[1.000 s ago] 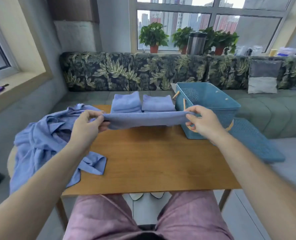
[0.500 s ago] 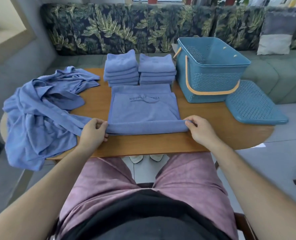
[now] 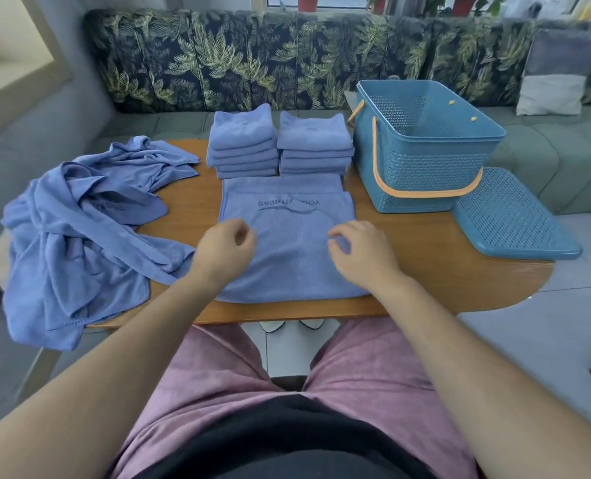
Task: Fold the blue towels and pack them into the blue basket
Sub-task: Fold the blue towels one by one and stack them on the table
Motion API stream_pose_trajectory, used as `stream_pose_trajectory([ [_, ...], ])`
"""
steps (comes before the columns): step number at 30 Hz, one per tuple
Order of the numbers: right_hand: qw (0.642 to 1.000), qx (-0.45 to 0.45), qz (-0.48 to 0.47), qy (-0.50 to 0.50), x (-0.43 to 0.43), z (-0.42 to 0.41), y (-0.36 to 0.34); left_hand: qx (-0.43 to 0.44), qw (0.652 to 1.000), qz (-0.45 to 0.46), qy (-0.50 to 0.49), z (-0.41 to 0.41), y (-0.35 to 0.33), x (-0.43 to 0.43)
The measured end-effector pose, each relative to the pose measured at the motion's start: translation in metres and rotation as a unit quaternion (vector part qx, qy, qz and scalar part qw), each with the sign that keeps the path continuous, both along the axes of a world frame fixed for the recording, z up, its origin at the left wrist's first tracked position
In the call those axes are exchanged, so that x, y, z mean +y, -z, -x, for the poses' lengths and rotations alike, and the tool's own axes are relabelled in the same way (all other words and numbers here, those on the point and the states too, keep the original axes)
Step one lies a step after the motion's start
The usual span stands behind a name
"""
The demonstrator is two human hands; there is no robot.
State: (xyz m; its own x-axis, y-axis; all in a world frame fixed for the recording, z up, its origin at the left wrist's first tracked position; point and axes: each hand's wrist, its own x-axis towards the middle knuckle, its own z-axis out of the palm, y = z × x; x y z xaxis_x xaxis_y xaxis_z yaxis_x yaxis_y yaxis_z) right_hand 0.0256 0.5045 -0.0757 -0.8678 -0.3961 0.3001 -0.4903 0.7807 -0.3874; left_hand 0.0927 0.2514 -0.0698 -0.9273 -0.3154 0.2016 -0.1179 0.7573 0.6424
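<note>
Our left hand (image 3: 226,243) and right hand (image 3: 359,252) no longer grip the towel (image 3: 287,216): loosely curled, empty, so this fold's laid.

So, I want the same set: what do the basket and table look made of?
Blue basket: likely moulded plastic, matte, with a perforated weave pattern. Table: wood or wood-look laminate, smooth, visible grain; which one I cannot tell.
</note>
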Motion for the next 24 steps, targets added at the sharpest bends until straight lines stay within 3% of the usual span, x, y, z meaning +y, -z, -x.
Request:
stream_pose_trajectory([
  [3, 0.984, -0.070, -0.159, -0.037, -0.038, 0.006, 0.015, -0.076, 0.988, 0.089, 0.098, 0.027, 0.024, 0.020],
  [5, 0.971, -0.116, -0.205, -0.035, -0.044, 0.007, 0.028, -0.125, 0.976, 0.147, 0.100, 0.029, 0.044, 0.022],
  [19, 0.960, -0.153, -0.233, -0.034, -0.018, -0.063, 0.031, -0.117, 0.964, 0.223, 0.087, -0.049, 0.064, 0.025],
  [24, 0.965, -0.155, -0.210, -0.030, -0.024, -0.027, 0.018, -0.068, 0.975, 0.196, 0.073, -0.030, 0.056, 0.022],
])
